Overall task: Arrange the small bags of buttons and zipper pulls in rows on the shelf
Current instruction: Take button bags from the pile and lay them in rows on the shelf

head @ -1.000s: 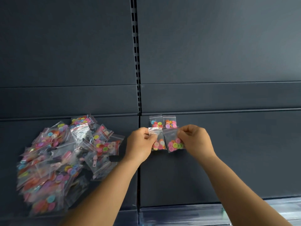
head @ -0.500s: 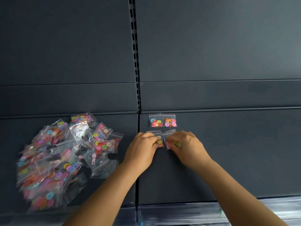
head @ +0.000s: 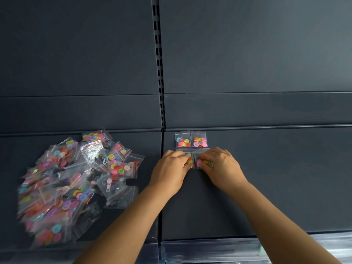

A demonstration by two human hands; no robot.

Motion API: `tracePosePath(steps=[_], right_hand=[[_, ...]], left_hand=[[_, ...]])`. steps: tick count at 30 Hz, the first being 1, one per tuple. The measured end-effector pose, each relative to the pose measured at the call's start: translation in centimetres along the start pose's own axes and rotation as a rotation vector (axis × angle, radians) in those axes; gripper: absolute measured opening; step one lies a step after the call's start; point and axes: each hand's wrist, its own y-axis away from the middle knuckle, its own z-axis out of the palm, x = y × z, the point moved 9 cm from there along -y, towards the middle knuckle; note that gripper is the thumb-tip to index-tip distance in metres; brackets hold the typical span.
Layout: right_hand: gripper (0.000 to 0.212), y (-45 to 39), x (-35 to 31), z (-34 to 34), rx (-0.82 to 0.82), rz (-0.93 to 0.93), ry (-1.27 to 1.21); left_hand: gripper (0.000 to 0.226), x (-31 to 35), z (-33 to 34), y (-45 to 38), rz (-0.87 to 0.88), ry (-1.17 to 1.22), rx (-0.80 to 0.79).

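Note:
Two small clear bags of coloured buttons lie side by side at the back of the dark shelf (head: 276, 178), the left one (head: 182, 140) touching the right one (head: 199, 140). Directly in front of them, my left hand (head: 170, 173) pinches another button bag (head: 190, 161) down on the shelf. Beside it, my right hand (head: 223, 168) pinches a fourth button bag (head: 200, 162). My fingers cover most of both bags. These two bags sit edge to edge, forming a second row.
A large loose pile of button and zipper-pull bags (head: 72, 183) covers the left shelf panel. A slotted upright (head: 159, 63) runs up the back wall between the panels. A clear strip (head: 209, 248) lines the shelf's front edge.
My hands have lowered the two bags from mid-air onto the shelf, just in front of the first pair, and now rest low over them.

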Motion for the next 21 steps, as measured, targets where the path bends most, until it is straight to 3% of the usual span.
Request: tracePosePath(steps=[12, 21], right_hand=[[0.022, -0.4, 0.0, 0.3, -0.018, 0.034, 0.053], [0.029, 0.3, -2.9, -0.4, 0.059, -0.032, 0.129]], left_hand=[[0.040, 0.0, 0.3, -0.2, -0.012, -0.036, -0.027], [0.049, -0.2, -2.2, 1.1, 0.013, -0.136, 0.018]])
